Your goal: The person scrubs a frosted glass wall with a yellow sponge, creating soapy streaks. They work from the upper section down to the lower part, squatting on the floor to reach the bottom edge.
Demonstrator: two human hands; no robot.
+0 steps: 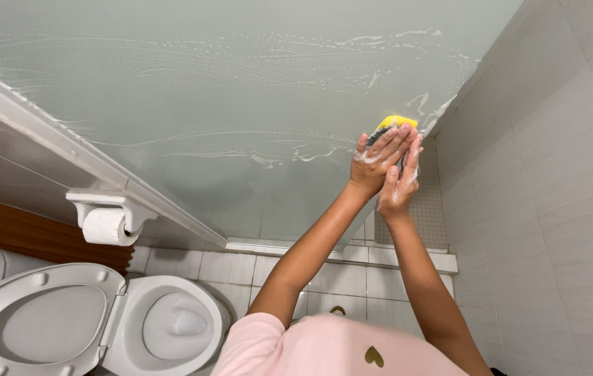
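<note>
Both hands high on the frosted glass shower panel (240,104), near its right edge where it meets the tiled wall (554,174). Left hand (378,161) laid flat, fingers extended, pressing a yellow scrub sponge (395,123) against the glass; only the sponge's top edge and a dark scouring face show above the fingertips. Right hand (401,182) overlaps just beneath, fingers also extended, backing the left; both are wet with lather.

Step in hand, by my reading: soaping the panel, working the upper right corner. White suds streaks (296,154) run in long arcs across the glass, thinner toward the left edge. The next stroke looks to call for steady flat pressure and a firm hold, since foam makes sponge and glass slippery.

Materials: glass smooth, pale green-grey, matte; wall tiles large, light grey, with fine grout lines; small mosaic tile lower behind the panel. Below left, a white toilet (164,324) with lid (38,324) raised, glossy ceramic. A paper roll (105,226) hangs on a white holder at the panel's lower left edge.
</note>
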